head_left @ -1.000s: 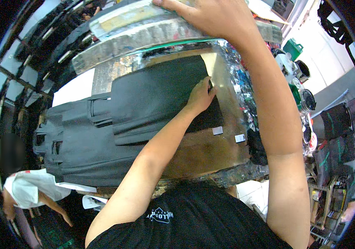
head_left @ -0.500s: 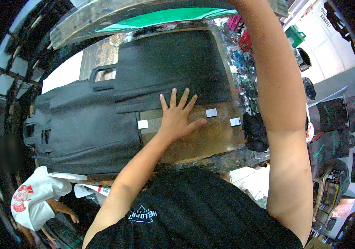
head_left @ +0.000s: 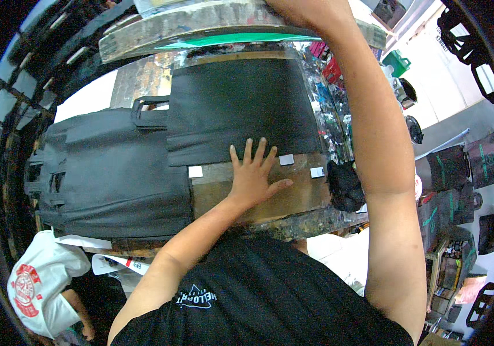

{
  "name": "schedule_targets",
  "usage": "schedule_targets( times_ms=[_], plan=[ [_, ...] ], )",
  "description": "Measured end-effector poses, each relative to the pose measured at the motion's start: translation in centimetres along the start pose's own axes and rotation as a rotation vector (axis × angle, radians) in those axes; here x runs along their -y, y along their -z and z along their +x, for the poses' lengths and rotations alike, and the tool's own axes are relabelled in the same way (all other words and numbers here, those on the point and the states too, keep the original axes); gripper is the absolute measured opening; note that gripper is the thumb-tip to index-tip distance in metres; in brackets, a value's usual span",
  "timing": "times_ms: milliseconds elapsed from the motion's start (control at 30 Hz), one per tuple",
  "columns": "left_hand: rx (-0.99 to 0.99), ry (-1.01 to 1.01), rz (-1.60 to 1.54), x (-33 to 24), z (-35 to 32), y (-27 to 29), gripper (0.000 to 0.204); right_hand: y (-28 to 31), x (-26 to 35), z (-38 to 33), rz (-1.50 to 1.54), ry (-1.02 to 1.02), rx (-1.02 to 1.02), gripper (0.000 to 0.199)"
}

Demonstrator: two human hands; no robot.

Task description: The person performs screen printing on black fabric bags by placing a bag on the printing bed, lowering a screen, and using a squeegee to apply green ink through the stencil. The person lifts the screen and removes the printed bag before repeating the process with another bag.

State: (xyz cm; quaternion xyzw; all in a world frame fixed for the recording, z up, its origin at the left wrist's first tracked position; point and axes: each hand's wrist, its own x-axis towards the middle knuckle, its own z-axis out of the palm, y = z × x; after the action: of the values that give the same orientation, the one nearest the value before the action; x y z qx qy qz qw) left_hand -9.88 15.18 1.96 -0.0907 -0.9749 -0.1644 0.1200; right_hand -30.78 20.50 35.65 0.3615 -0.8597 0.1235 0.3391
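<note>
My left hand (head_left: 252, 180) lies flat with fingers spread, its fingertips on the near edge of a black fabric bag (head_left: 241, 106) and its palm over the brown board (head_left: 224, 199) beneath. White tabs (head_left: 286, 160) are fixed on the board around the hand. At the top of the view, my right hand (head_left: 310, 10) is on the wooden edge of a raised screen-printing frame (head_left: 224, 24); its fingertips are mostly cut off. Under the frame shows a strip of green mesh (head_left: 241, 39).
More black bags (head_left: 114, 173) lie stacked on the left. A paint-spattered table edge (head_left: 310, 222) runs before me. On the right are a green container (head_left: 397, 63) and printed black bags (head_left: 449, 170) on the floor. Another person in a white shirt (head_left: 45, 282) is at lower left.
The frame's green underside shows as a narrower strip, and my right hand has come lower in view with it. My left hand stays spread at the bag's edge. The whole view has shifted slightly.
</note>
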Motion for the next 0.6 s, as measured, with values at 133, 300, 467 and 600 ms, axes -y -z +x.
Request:
schedule_targets(
  times_ms=[133,300,467,600],
  plan=[
    [-0.206,0.179,-0.3,3.5,2.2,7.2,0.093,-0.6,-0.3,-1.8,0.011,0.009,-0.047,0.076],
    [-0.75,0.294,-1.315,10.6,2.0,18.8,0.104,-0.9,1.8,-6.0,-0.056,0.09,-0.053,0.063],
    [-0.486,0.575,-0.988,10.3,-3.1,17.1,0.081,-1.0,3.4,-15.5,-0.004,0.147,0.311,0.047],
    [-0.492,0.606,-0.852,10.9,-8.3,9.7,0.091,-6.3,3.2,-19.5,0.078,0.049,0.516,0.053]
  ],
)
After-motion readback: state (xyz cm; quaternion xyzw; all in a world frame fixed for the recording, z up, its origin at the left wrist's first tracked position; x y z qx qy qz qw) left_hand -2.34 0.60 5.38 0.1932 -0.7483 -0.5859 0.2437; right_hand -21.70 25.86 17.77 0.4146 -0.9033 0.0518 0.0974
